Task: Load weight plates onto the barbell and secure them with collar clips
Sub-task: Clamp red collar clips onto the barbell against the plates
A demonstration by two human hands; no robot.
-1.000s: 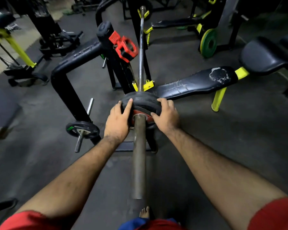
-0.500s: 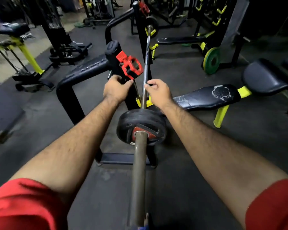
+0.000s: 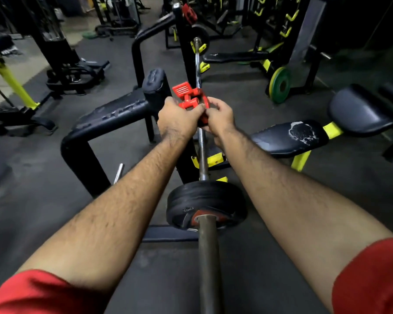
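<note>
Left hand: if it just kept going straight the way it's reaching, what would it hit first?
The left hand already grips the red collar clip. Straight beyond, the black padded rack arm looks nearest, though depth is unclear here.

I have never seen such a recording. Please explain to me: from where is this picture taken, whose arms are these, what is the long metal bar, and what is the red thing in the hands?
The picture comes from a camera worn on a person's head, looking forward and down, so the two arms reaching away from you are that person's own. The place is a gym. The long metal rod running up the middle is a barbell. Near its close end, black weight plates sit on it. Farther along, the left hand and the right hand together hold a red collar clip, a clamp that keeps plates from sliding. It is not yet next to the plates. I cannot tell whether it is around the bar. To the right is a black padded bench with torn covering; a green plate stands behind it.
</note>
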